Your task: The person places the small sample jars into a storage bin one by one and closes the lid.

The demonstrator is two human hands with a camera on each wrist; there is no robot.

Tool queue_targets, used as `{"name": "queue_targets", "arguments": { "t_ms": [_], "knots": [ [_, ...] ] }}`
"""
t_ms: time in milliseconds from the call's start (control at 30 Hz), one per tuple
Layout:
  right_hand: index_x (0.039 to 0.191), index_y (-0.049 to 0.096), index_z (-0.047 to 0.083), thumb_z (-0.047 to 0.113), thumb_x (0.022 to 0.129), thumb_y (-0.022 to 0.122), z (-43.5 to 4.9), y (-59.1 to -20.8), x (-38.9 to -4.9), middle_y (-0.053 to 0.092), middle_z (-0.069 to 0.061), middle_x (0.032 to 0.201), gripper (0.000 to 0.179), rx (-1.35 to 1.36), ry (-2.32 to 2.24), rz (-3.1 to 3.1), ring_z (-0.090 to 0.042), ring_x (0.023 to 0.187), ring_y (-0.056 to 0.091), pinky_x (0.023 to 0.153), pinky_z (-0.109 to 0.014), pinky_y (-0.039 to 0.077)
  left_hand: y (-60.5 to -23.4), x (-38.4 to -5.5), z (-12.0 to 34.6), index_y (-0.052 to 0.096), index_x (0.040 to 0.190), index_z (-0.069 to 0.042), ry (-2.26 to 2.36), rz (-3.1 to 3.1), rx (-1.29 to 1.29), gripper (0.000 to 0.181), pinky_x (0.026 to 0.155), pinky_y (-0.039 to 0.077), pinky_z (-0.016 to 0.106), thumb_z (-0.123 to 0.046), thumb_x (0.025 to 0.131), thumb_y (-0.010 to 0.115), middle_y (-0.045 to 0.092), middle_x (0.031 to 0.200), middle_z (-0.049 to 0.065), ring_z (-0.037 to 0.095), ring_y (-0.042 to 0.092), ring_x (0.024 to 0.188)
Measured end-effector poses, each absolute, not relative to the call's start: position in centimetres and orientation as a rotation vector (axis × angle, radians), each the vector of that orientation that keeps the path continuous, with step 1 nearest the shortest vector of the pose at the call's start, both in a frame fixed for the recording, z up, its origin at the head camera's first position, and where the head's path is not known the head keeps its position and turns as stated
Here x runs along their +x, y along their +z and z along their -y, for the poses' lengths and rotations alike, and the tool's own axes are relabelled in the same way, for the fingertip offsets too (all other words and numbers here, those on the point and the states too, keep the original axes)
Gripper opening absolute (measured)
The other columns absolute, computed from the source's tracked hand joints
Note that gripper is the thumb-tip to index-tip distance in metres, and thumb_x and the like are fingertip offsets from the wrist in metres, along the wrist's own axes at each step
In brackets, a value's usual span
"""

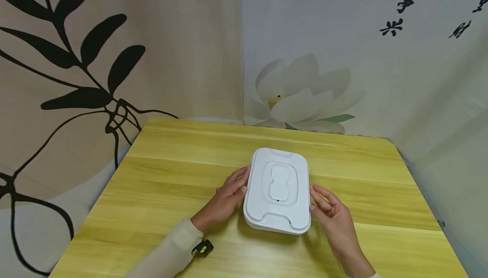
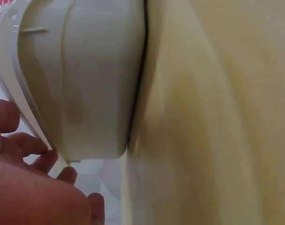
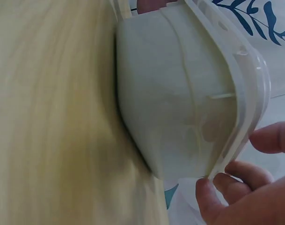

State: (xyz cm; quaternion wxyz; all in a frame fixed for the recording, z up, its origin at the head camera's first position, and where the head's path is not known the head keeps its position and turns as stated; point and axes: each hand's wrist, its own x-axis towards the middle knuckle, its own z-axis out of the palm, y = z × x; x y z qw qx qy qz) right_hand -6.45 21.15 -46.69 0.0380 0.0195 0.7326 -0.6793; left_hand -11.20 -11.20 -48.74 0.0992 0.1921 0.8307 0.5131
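A white plastic storage box [image 1: 278, 210] with a lid stands on the wooden table, its top marked by raised outlines. From the left, my left hand [image 1: 228, 195] holds the box's edge, with fingertips tucked at the lid rim. My right hand [image 1: 333, 218] grips the opposite side, thumb and fingertips against the rim. The left wrist view shows the box's tall side wall [image 2: 95, 84] under the overhanging lid. Seen from the right wrist, fingers [image 3: 232, 187] curl under the rim while the thumb lies at the lid's edge. What the box contains is hidden.
The yellow wood-grain table [image 1: 183, 155] spreads around the box, its far edge close to hanging cloth. Dark leaves decorate the left cloth [image 1: 183, 49]; a pale lotus and black characters mark the right one [image 1: 305, 28]. A black band [image 1: 203, 247] sits at the left wrist.
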Motion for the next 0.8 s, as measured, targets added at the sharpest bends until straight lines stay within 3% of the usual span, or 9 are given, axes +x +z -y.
{"name": "queue_targets", "arguments": {
  "t_ms": [333, 567, 800],
  "knots": [
    [0.158, 0.042, 0.0, 0.005, 0.103, 0.066, -21.01, -47.14, -6.72, 0.045, -0.019, 0.162, 0.061, -0.007, -2.068, -2.259, 0.007, 0.132, 0.057, 0.103, -0.013, 0.049, -49.19, -10.95, 11.12, 0.014, 0.169, -0.021, 1.559, -2.409, 0.54, 0.06, 0.121, -0.006, 0.079, -0.032, 0.116, 0.04, 0.013, 0.179, 0.005, 0.029, 0.01, 0.166],
    [0.157, 0.042, -0.002, 0.006, 0.103, 0.067, -20.99, -47.31, -6.91, 0.046, -0.022, 0.16, 0.061, -0.015, -2.079, -2.26, 0.008, 0.131, 0.057, 0.103, -0.015, 0.051, -49.16, -10.87, 10.92, 0.016, 0.169, -0.015, 1.584, -2.393, 0.521, 0.063, 0.13, 0.011, 0.065, -0.03, 0.115, 0.044, 0.016, 0.178, 0.004, 0.03, 0.012, 0.165],
    [0.158, 0.042, -0.003, 0.008, 0.103, 0.069, -20.84, -47.35, -6.68, 0.047, -0.024, 0.16, 0.062, -0.019, -2.068, -2.257, 0.008, 0.13, 0.057, 0.101, -0.014, 0.051, -49.06, -10.6, 11.15, 0.014, 0.17, -0.017, 1.545, -2.382, 0.466, 0.065, 0.131, 0.014, 0.061, -0.034, 0.115, 0.043, 0.015, 0.178, 0.001, 0.029, 0.012, 0.165]
  ]
}}
